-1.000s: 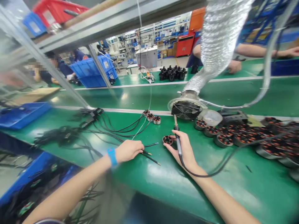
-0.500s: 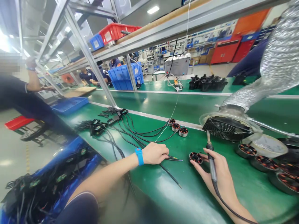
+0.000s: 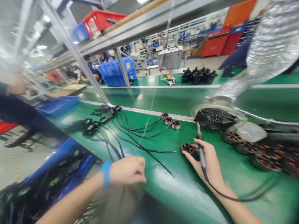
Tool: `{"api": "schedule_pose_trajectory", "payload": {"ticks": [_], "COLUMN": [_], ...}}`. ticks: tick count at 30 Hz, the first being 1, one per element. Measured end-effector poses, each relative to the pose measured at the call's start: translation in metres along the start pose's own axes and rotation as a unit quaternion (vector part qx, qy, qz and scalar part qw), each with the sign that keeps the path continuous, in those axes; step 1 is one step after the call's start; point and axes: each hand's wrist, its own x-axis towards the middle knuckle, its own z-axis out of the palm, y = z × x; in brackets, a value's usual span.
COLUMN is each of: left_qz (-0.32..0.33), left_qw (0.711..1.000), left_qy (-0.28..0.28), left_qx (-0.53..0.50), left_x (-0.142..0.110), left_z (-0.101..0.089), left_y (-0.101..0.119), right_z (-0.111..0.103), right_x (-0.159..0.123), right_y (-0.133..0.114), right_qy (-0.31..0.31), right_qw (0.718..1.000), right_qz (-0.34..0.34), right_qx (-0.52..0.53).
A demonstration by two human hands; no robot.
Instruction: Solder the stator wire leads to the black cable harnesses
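Observation:
My right hand (image 3: 211, 161) is closed around a soldering iron (image 3: 201, 155), whose tip points up and away from me. Between its thumb and fingertips the same hand also grips a small round motor (image 3: 187, 148) with copper windings, at the table surface. My left hand (image 3: 128, 170), slightly blurred, is curled with its fingers pressed together over the table's near edge. Whatever its fingers may hold is hidden. Black cables (image 3: 140, 146) run beside and behind it, two of their ends lying on the green table between my hands.
Three motors (image 3: 172, 121) with cables attached sit near the metal strip. A fume extractor (image 3: 216, 118) on a silver duct stands at right, beside several larger motors (image 3: 247, 147). Circuit boards (image 3: 90, 127) lie left. A blue bin of cabled boards (image 3: 53, 182) is below; a person (image 3: 23, 112) stands left.
My left hand has pulled back toward me and left, away from the cable ends on the table. My right hand still holds the iron and motor. The whole view has shifted somewhat.

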Motion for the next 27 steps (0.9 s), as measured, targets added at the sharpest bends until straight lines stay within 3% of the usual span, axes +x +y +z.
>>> {"api": "schedule_pose_trajectory", "payload": {"ticks": [4, 8, 10, 15, 17, 22, 27], "left_qz": [-0.01, 0.084, 0.108, 0.039, 0.031, 0.087, 0.064], "left_qw": [0.998, 0.993, 0.99, 0.987, 0.987, 0.996, 0.986], "left_qy": [0.065, 0.004, 0.001, 0.106, 0.104, 0.028, 0.107], "left_qx": [0.015, 0.082, 0.095, 0.11, 0.116, 0.024, -0.112], "left_x": [0.039, 0.078, 0.092, 0.118, 0.124, 0.125, 0.137], "left_z": [0.011, 0.022, 0.025, 0.028, 0.03, 0.03, 0.013], "left_y": [-0.01, -0.008, -0.006, -0.007, -0.008, -0.007, -0.009], "right_z": [-0.008, -0.013, -0.014, -0.015, -0.015, -0.014, -0.011], "right_x": [0.001, 0.001, 0.001, 0.001, 0.0, 0.0, 0.008], "right_y": [-0.01, -0.016, -0.018, -0.019, -0.018, -0.017, -0.025], "right_qy": [-0.043, -0.058, -0.068, -0.074, -0.076, -0.077, -0.113], "right_qw": [0.999, 0.998, 0.996, 0.994, 0.993, 0.993, 0.992], "right_qz": [0.01, 0.022, 0.029, 0.041, 0.044, 0.041, 0.03], "right_qx": [0.006, 0.031, 0.047, 0.07, 0.078, 0.077, 0.056]}}
